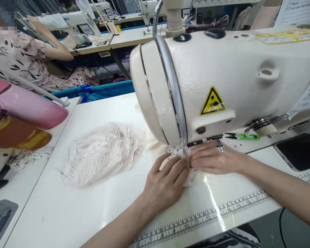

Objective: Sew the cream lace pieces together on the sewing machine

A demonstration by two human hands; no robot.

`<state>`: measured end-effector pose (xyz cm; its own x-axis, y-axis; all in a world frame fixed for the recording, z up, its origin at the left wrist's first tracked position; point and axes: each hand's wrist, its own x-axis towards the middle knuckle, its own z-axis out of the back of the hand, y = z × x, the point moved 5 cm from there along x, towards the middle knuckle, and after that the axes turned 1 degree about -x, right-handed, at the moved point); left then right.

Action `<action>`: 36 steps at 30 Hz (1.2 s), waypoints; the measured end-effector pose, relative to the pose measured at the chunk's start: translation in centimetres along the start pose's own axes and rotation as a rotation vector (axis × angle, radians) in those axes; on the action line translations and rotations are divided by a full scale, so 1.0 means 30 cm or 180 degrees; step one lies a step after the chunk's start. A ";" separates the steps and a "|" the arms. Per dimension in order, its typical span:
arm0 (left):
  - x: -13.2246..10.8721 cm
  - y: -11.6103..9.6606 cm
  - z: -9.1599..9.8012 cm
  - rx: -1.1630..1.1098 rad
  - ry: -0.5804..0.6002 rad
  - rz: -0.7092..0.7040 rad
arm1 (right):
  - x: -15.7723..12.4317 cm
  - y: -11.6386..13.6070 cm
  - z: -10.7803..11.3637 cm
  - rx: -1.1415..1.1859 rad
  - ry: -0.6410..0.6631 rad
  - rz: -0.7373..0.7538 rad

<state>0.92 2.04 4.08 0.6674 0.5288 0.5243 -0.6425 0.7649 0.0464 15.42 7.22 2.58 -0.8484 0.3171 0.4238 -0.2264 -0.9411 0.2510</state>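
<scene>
The left hand (166,179) is half curled, fingers bent and slightly spread, their tips down on a small white lace piece of sheer fabric (178,151). The right hand (217,158) lies flatter, fingers close together and almost straight, with a wide silver ring (220,146) on one of them; its fingertips meet the same lace just beside the left hand's. Whether either of the hands pinches the fabric or only presses it cannot be told.

The lace sits between and just beyond the fingertips, beneath the rounded end of a large cream-white sewing machine (217,75), whose body stretches above and past the right hand. Left of the left hand, a loose heap of whitish lace fabric with frayed dark threads (100,155) rests on the glossy white bench (67,210). Nearer the wearer than both hands, a printed black-on-white ruler strip (187,225) runs along the bench edge. Just beyond the right wrist lie green-handled thread snips (248,136); farther right is a flat black phone (299,151). Well left of the left hand is a pink cylindrical bottle (33,103).
</scene>
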 end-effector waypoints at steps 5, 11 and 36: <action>-0.011 0.008 -0.029 -0.0373 0.0261 0.0123 | 0.012 0.003 0.011 0.0054 -0.0155 -0.0036; -0.015 0.006 -0.032 -0.0294 0.0275 0.0147 | 0.018 0.007 0.014 -0.0058 -0.0231 -0.0015; -0.004 0.012 -0.049 -0.0406 0.0274 0.0273 | 0.005 -0.016 0.028 -0.0725 -0.0454 -0.0221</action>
<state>1.16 2.80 2.78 0.6456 0.6195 0.4466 -0.6491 0.7532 -0.1064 15.79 7.80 3.25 -0.7549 0.3798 0.5347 -0.3970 -0.9136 0.0884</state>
